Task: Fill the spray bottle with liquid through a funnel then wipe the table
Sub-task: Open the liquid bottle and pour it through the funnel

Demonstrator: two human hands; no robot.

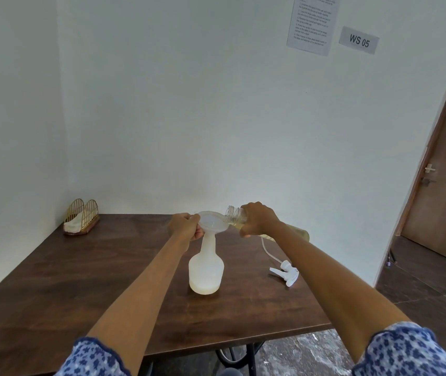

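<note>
A translucent white spray bottle [206, 270] stands upright in the middle of the brown table [80, 280], with a little pale liquid at its bottom. A white funnel [212, 222] sits in its neck. My left hand [185, 226] grips the funnel's left rim. My right hand [257, 219] holds a clear bottle of yellowish liquid [235, 215] tipped on its side, its open mouth over the funnel. The bottle's rear part is hidden behind my right forearm. The white spray head [287, 274] with its tube lies on the table to the right.
A wire holder with white cloth [80, 221] stands at the table's far left corner by the wall. The table's right edge drops to a dark floor, with a brown door [444, 185] beyond. Papers hang on the wall.
</note>
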